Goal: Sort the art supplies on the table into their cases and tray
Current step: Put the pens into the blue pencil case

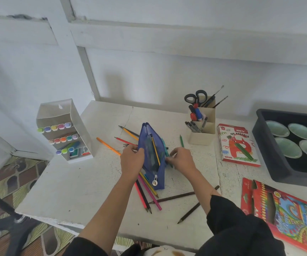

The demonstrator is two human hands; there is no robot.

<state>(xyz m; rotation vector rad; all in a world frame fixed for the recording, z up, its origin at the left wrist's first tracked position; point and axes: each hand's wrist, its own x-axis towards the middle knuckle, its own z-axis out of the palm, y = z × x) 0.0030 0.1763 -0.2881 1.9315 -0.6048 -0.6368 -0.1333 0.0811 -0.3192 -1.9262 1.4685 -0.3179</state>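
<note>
A blue mesh pencil case [151,156] stands on its edge at the middle of the white table [71,185], its zipper open, with a yellow-and-black pencil [155,150] sticking into it. My left hand [131,160] grips the case's left side. My right hand [183,159] pinches its right side beside a teal pencil. Several loose coloured pencils [147,193] lie under and around the case, among them an orange one [108,145], a green one [181,141] and dark brown ones [182,195].
A clear marker organizer [64,130] stands at the left. A beige pen holder [202,122] with scissors stands behind the case. An oil pastels box [236,145], a dark tray [265,145] of green paint cups and a red coloured-pencil box [285,215] lie at the right.
</note>
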